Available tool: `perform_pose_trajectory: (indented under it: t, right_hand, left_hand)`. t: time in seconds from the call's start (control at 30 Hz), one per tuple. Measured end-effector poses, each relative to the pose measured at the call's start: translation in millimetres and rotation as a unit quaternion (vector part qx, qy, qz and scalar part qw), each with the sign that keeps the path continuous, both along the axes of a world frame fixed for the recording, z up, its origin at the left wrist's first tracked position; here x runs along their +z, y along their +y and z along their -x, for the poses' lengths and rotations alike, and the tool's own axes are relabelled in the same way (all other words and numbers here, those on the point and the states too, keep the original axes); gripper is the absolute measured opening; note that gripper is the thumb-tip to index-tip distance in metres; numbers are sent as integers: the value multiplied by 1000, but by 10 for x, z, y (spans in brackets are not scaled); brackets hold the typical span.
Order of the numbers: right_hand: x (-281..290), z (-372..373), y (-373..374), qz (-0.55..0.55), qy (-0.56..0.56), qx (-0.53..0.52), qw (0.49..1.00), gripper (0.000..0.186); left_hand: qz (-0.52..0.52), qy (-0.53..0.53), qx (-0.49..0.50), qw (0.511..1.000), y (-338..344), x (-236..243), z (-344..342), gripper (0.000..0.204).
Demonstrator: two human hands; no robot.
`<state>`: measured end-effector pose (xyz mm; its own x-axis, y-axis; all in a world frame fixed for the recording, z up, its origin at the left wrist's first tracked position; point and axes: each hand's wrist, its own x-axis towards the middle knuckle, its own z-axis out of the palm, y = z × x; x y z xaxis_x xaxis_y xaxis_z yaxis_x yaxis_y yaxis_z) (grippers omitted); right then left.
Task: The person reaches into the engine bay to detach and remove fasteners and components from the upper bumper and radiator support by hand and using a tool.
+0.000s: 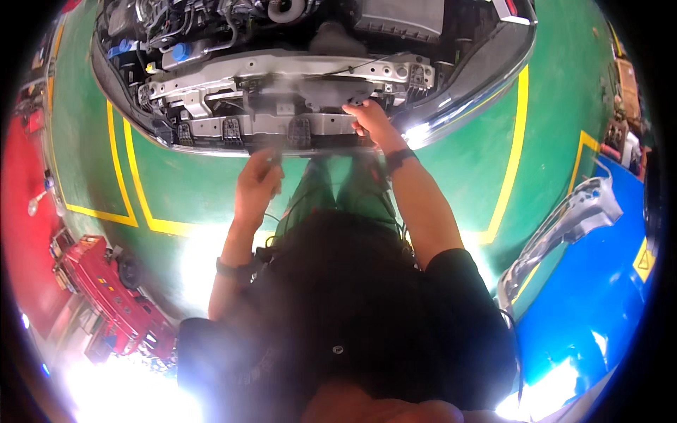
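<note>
At the car's open front, the right hand [368, 116] presses fingers onto the grey crossmember [282, 99]; the left hand [257, 180] hovers below, its grip blurred beyond telling. Steady pressure with both hands would probably serve best.

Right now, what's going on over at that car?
A person leans over the open front of a car with its bumper off. The right hand rests on the grey metal crossmember. The left hand, blurred, is just below the front edge; whether it holds anything is unclear. A red tool cart stands to the left.
</note>
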<state>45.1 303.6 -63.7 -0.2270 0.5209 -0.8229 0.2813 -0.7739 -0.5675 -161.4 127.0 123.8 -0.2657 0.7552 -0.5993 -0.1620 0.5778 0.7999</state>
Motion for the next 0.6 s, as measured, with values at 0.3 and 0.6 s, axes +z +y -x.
perform_pose_trajectory:
  t: [0.3, 0.6]
  right_hand:
    - [-382, 76, -5, 9, 115, -149, 982, 41]
    - [-415, -52, 26, -38, 79, -6, 996, 49]
  left_hand:
    - [34, -5, 8, 999, -81, 92, 11, 30]
    - [55, -14, -22, 998, -118, 15, 142, 30]
